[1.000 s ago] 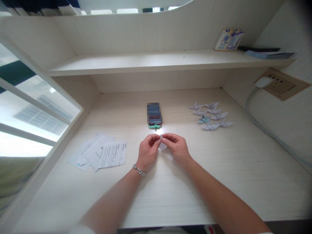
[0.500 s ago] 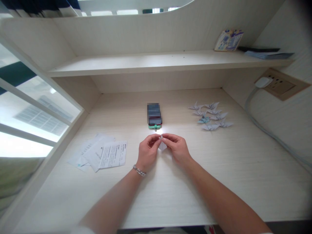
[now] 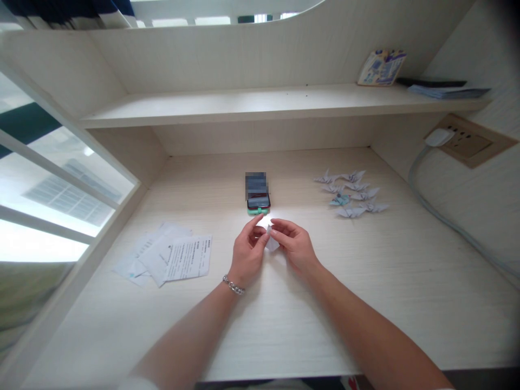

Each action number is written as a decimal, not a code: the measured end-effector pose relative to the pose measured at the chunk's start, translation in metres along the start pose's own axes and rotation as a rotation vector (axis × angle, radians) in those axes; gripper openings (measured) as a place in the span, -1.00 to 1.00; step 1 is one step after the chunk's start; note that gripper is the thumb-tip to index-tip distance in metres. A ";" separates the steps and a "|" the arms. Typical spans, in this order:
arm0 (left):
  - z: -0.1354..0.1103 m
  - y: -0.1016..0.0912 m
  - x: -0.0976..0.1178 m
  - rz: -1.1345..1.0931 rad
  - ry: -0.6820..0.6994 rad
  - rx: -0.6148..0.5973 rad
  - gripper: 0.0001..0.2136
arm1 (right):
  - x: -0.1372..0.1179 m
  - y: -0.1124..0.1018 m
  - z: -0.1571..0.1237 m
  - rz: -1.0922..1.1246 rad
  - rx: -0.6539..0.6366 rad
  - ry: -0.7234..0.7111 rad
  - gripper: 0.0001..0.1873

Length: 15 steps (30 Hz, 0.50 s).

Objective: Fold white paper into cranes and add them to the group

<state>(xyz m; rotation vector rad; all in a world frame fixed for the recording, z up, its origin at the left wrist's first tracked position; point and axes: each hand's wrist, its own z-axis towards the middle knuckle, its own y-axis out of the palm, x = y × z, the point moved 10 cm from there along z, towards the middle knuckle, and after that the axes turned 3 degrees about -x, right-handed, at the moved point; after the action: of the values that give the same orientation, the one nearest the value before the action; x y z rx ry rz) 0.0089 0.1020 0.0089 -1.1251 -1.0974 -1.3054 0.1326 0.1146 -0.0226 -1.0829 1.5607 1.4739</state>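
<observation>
Between my two hands, above the middle of the desk, is a small piece of folded white paper (image 3: pixel 272 244). My left hand (image 3: pixel 248 250), with a chain bracelet (image 3: pixel 233 285) at the wrist, pinches its left edge; the index finger is raised toward the phone. On the other side my right hand (image 3: pixel 297 246) grips the paper between thumb and fingers. Part of the paper is hidden by the fingertips. Just beyond the hands lies a phone (image 3: pixel 259 200) with a green plug at its near end. Several folded paper cranes (image 3: pixel 359 196) sit to the right, a blue one (image 3: pixel 340 200) among them.
Loose printed sheets (image 3: pixel 189 258) overlap on the left of the desk (image 3: pixel 260 336). A shelf (image 3: pixel 227 105) crosses above, holding a small box (image 3: pixel 382 67) and some booklets (image 3: pixel 449 91). At right, a cable (image 3: pixel 439 216) runs from a wall socket (image 3: pixel 471 140).
My left index finger has lifted and stretched forward off the paper. My right fingers have shifted slightly upward. The folded paper has moved only a little; the cranes and sheets stay put.
</observation>
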 end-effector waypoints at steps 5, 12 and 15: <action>-0.001 0.003 0.002 0.038 0.011 -0.038 -0.65 | -0.007 0.000 0.001 -0.043 -0.042 -0.051 -0.67; -0.001 0.005 0.000 0.051 0.007 -0.065 -0.73 | -0.015 -0.005 0.002 -0.148 -0.039 -0.073 -0.71; -0.001 0.005 0.000 0.033 -0.001 -0.066 -0.75 | -0.017 -0.007 0.001 -0.193 -0.021 -0.066 -0.69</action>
<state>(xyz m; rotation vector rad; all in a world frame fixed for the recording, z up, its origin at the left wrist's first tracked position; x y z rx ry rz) 0.0144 0.1005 0.0084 -1.1880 -1.0390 -1.3237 0.1457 0.1176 -0.0103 -1.1515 1.3574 1.3838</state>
